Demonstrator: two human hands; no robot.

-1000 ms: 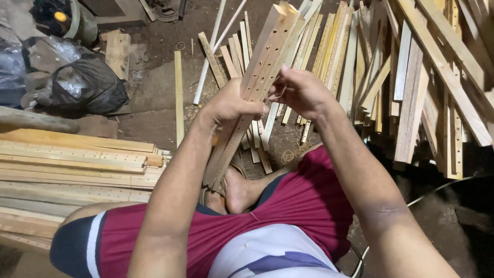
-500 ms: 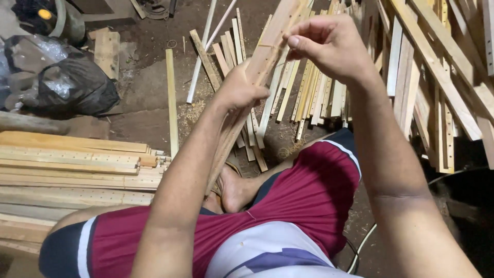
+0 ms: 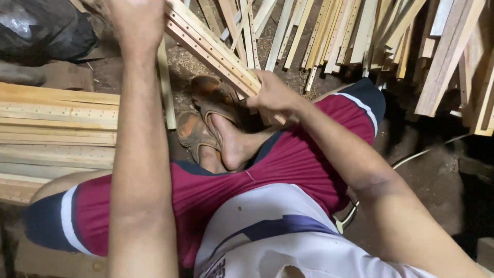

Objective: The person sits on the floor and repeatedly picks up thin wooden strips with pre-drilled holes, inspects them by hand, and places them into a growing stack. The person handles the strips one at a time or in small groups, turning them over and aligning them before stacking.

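Note:
I sit on the ground in maroon shorts with my bare feet tucked in front of me. Both hands hold a bundle of thin wooden slats with rows of small holes (image 3: 213, 51). My right hand (image 3: 275, 95) grips its near end, just above my knee. My left hand (image 3: 134, 20) holds the far end at the top edge of the view, arm stretched out. The bundle runs on a slant from upper left down to my right hand.
A flat stack of long slats (image 3: 56, 128) lies at my left. Many loose slats (image 3: 360, 31) lean and lie across the far right. Brown sandals (image 3: 198, 126) sit under my feet. A black plastic bag (image 3: 41, 31) is at upper left, a white cable (image 3: 411, 157) at right.
The slat bundle has swung over from leaning up-right to slanting up-left. My left hand went from its lower part to the far end, my right hand from the top down to the near end.

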